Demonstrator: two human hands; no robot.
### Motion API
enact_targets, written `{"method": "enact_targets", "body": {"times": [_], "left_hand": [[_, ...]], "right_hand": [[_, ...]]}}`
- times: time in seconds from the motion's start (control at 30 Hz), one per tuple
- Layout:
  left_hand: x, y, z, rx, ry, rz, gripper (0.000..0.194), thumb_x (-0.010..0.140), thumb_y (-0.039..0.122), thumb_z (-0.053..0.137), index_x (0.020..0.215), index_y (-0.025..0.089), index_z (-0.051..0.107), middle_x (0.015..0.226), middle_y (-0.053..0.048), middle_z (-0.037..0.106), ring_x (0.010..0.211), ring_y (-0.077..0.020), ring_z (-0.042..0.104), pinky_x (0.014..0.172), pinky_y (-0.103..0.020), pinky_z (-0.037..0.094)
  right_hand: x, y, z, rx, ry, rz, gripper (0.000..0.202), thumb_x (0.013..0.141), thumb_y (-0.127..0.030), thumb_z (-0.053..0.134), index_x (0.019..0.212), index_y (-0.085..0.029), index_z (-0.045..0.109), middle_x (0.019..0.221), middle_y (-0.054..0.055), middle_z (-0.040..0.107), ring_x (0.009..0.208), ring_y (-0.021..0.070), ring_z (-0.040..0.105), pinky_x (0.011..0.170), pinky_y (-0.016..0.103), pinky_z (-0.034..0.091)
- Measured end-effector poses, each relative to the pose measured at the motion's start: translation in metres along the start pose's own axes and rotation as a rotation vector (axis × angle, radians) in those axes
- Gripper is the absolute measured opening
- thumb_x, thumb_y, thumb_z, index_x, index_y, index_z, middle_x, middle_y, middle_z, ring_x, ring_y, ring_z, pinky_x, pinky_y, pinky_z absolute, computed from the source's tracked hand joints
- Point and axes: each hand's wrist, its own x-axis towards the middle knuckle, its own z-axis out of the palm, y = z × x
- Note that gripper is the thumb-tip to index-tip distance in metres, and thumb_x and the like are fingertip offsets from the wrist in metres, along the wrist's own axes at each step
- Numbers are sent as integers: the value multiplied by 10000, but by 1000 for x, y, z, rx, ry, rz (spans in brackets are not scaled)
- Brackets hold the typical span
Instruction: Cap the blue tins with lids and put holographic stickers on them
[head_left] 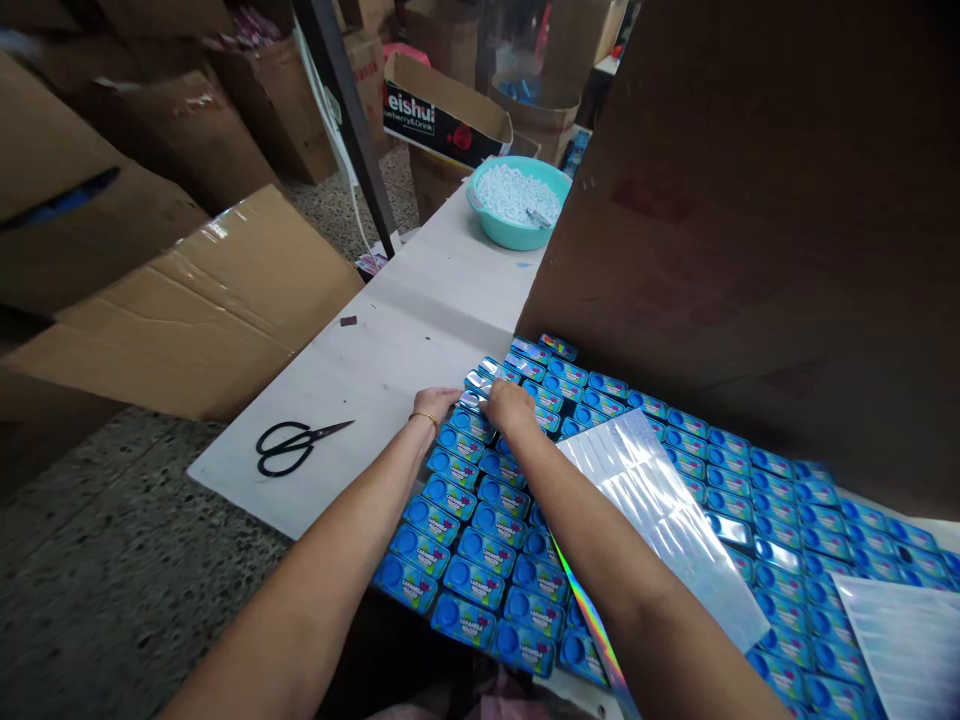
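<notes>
- The left hand (437,402) reached in from the near edge of the worktop (405,330), its fingertips at the left side of one tin (475,407) in the left part of the rows; whether they pinched it I could not tell
- The right hand (510,405) faced it, fingers curled, fingertips at the silvery strip (470,397) on that tin; whether they pinched or pressed it was too small to tell
- A gold-coloured bracelet (426,418) circled the left wrist
- The blue tins (450,493), printed with CARAMELO, lay in close rows from the near edge rightward, beside the bare left part of the worktop
- A silvery sticker sheet (652,490) lay on the tins beyond the right forearm, and a second sheet (904,640) lay on them farther right
- A rainbow-shiny strip (589,625) showed beside the right forearm, partly hidden by it
- Black-handled scissors (298,446) lay near the worktop's near left corner, blades pointing right
- A small dark chip (349,321) lay by the left edge
- A turquoise basin (517,240) of white pellets (510,190) stood at the far end, a metal tool (538,217) resting among them
- A tall brown cardboard panel (750,200) rose behind the tins
- An open cardboard carton (217,290) stood just beyond the left edge
</notes>
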Motion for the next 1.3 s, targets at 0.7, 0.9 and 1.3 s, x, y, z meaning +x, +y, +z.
{"method": "enact_targets", "body": {"times": [0.7, 0.9, 1.3], "left_hand": [[-113, 38, 123, 821, -376, 945, 317, 781, 400, 495, 1019, 227, 613, 1027, -59, 585, 986, -217, 481, 866, -349, 337], [-129, 14, 206, 1032, -177, 817, 317, 772, 412, 523, 1036, 242, 567, 1035, -65, 525, 967, -238, 443, 781, -366, 334], [-124, 4, 212, 981, -94, 815, 222, 776, 373, 522, 939, 236, 583, 1019, -70, 536, 968, -248, 443, 815, -394, 317]], "right_hand": [[-60, 244, -17, 210, 636, -200, 291, 848, -212, 407, 1056, -204, 610, 982, 81, 568, 912, 195, 491, 816, 335, 394], [-43, 263, -22, -141, 389, -425, 337, 863, -302, 431, 1189, -307, 516, 1115, 69, 537, 964, 212, 451, 794, 339, 372], [-78, 273, -30, 38, 390, -581, 205, 856, -223, 435, 953, -192, 613, 1113, 75, 560, 1025, 190, 473, 870, 338, 365]]}}
